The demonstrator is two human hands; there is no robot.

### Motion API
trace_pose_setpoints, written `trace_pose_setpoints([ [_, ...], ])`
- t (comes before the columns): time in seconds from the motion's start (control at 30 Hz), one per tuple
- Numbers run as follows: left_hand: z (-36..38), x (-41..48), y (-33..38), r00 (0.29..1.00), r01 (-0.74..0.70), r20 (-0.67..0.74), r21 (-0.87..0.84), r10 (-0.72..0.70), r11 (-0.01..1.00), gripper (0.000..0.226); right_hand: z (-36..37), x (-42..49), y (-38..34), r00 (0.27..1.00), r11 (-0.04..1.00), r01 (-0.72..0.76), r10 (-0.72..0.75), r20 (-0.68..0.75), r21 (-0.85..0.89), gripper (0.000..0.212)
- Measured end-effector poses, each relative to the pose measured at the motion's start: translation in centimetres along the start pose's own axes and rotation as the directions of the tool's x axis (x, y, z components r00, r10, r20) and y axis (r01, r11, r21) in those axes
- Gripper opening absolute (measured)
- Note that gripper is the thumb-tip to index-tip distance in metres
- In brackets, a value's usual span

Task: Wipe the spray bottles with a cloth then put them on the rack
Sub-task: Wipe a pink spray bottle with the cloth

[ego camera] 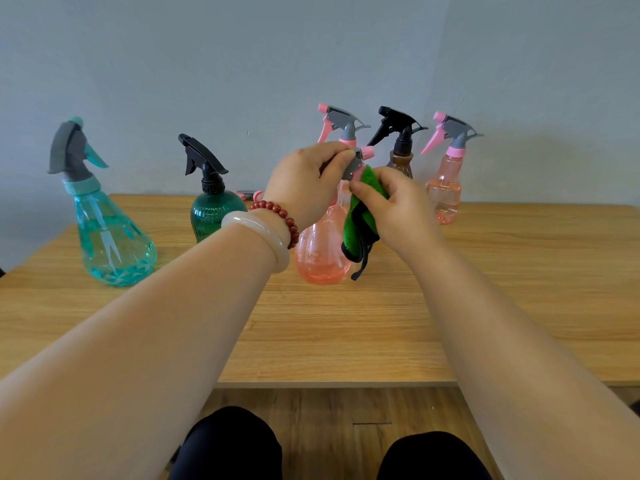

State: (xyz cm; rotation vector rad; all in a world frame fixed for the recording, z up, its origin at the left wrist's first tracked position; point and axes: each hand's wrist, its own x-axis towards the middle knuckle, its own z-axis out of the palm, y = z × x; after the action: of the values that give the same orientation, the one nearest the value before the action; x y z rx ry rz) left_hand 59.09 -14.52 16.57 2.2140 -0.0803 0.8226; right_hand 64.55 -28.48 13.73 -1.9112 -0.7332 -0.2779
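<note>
Head view: my left hand [304,181] grips the pink spray bottle [322,251] by its grey trigger head, over the middle of the tabletop [346,323]. My right hand [391,206] pinches the green cloth [360,216] against its neck. It looks like light, smooth plastic, probably slippery, so the head seems the surest hold.

I see a light wooden table [346,334] with a dark green bottle [214,213] upright at its back left. Left of the green bottle and nearer me stands a teal bottle [110,244]. To its right and nearer me is a round pink bottle [320,254]; I cannot tell whether its base touches the wood. Farther right, along the back, stand a pink-topped bottle [343,124], a brown bottle [401,161] and a tall pink bottle [445,192]. Just right of the green bottle's neck lies a small pink and black item [247,194], mostly hidden.
</note>
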Motion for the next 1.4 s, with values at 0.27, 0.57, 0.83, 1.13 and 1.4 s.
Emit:
trace_pose_setpoints([
  [0.27,-0.1,-0.1,0.4,1.0,0.021,0.017,0.011,-0.021,1.0,0.023,0.1,-0.8,0.3,0.988,0.978,-0.153,0.156,-0.004,0.141,0.014],
  [0.57,-1.2,-0.4,0.2,0.997,0.047,0.057,-0.042,-0.045,0.998,0.047,0.2,-3.4,1.4,0.926,0.918,-0.229,0.308,-0.219,0.324,0.013],
  [0.83,-0.8,-3.8,-2.4,0.971,0.226,-0.016,-0.272,-0.239,0.935,0.074,0.4,-3.8,-0.4,0.875,0.995,0.075,-0.035,-0.484,0.065,0.021],
  [1.13,1.6,-4.6,-3.0,0.955,0.293,0.05,-0.335,-0.293,0.896,0.031,1.3,0.9,-1.8,0.641,0.73,0.485,-0.671,-0.373,-0.481,0.021],
  [1.4,1.8,-4.7,-3.1,0.944,0.314,0.055,-0.449,-0.325,0.837,0.031,2.1,0.1,1.3,0.604,0.576,0.571,-0.777,-0.176,-0.586,0.018],
])
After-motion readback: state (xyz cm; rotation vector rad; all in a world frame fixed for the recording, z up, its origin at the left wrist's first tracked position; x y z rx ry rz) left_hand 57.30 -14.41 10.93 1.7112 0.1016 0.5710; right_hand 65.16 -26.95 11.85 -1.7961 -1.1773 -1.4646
